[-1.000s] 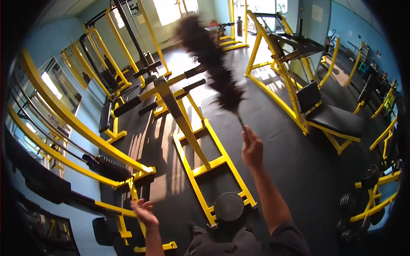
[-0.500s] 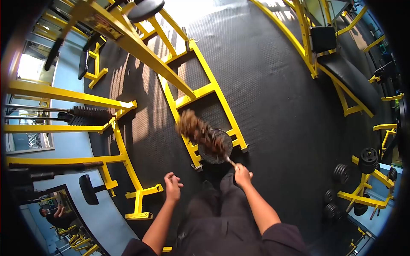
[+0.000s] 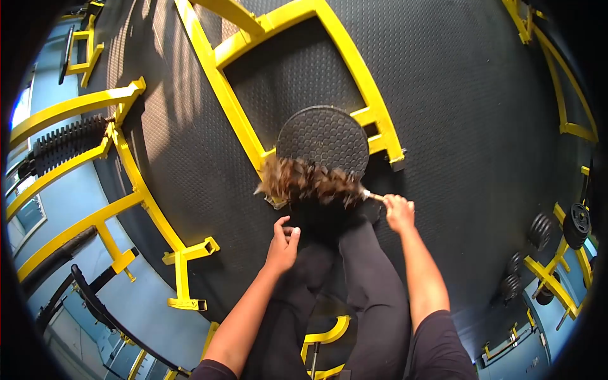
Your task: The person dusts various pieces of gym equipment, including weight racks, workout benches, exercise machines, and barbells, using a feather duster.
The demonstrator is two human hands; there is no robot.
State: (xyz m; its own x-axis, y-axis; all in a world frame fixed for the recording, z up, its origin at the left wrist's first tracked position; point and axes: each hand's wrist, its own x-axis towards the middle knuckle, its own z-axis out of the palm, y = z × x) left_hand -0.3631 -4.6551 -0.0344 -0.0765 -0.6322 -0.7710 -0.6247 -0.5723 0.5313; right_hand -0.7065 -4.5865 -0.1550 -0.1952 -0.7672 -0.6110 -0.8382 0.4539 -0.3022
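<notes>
A brown feather duster [image 3: 310, 182] is held by its pale handle in the closed grip of the right hand [image 3: 399, 213], its feathers lying across the near edge of a round black textured disc [image 3: 323, 140] on a yellow frame [image 3: 233, 117], while the left hand [image 3: 282, 246] is held empty, fingers loosely curled.

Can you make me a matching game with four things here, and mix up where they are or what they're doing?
1. brown feather duster
2. round black textured disc
3. person's bare left hand
4. ridged black weight stack

A. holding nothing
B. between two yellow bars, far left
C. gripped in the right hand
D. partly hidden by feathers

Pairs: 1-C, 2-D, 3-A, 4-B
</notes>
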